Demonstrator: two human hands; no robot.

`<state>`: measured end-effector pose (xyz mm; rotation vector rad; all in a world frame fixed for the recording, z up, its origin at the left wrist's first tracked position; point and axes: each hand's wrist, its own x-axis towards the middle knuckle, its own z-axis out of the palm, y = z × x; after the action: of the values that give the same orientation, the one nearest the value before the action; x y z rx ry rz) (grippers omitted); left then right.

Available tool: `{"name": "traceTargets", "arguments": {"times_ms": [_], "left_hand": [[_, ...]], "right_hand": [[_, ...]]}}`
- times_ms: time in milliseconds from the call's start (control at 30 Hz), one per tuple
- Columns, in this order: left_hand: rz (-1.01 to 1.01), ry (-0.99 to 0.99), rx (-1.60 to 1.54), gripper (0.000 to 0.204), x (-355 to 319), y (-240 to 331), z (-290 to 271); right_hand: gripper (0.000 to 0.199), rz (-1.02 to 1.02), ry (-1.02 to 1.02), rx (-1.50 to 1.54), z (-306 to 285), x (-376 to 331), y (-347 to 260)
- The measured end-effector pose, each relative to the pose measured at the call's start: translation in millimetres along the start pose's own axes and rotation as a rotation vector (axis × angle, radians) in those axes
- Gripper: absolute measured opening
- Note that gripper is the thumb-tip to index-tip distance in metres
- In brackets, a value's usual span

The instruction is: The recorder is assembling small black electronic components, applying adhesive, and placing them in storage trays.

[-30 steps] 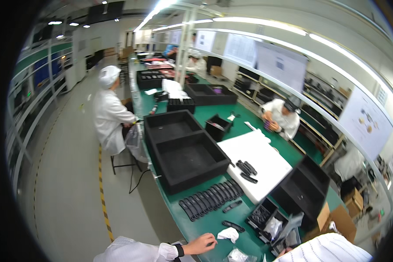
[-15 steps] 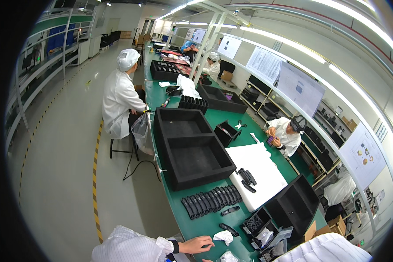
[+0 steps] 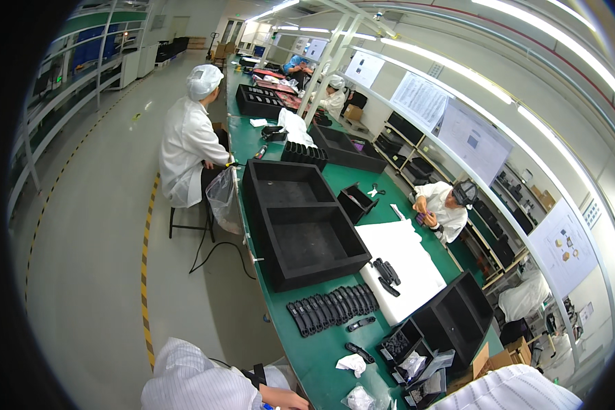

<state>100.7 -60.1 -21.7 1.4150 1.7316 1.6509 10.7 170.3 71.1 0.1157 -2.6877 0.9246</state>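
My left hand (image 3: 288, 399) is at the lower edge, by the near left side of the green table (image 3: 295, 355). Its fingers are cut off there, so whether it holds anything is hidden. My right hand is out of view; only the white striped right sleeve (image 3: 512, 391) shows. Nearest the left hand are a crumpled white cloth (image 3: 352, 364) and a clear plastic bag with white contents (image 3: 359, 398). Just beyond are two loose black curved parts (image 3: 360, 324) and a row of several similar black parts (image 3: 331, 309).
Black bins (image 3: 399, 342) with small parts stand at the right, beside a large black tray (image 3: 458, 321). A two-compartment black foam tray (image 3: 307, 236) sits farther along, next to a white sheet (image 3: 403, 260). Co-workers sit at left (image 3: 193, 140) and right (image 3: 444, 212).
My left hand has drawn back from the table top, down and left toward the lower edge. The view has shifted slightly; the table items look unmoved.
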Motion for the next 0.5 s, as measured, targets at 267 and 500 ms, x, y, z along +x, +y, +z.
{"name": "traceTargets", "arguments": {"times_ms": [267,500], "left_hand": [[-0.644,0.022,0.863,0.022,-44.7,-38.7,-53.0],[-0.808,-0.051,0.653,0.039,-56.1,-269.2,-12.2]], "right_hand": [[0.032,0.015,-0.048,-0.007,7.0,-1.7,-0.1],[0.032,0.035,-0.091,0.015,9.5,-5.3,-1.7]]}}
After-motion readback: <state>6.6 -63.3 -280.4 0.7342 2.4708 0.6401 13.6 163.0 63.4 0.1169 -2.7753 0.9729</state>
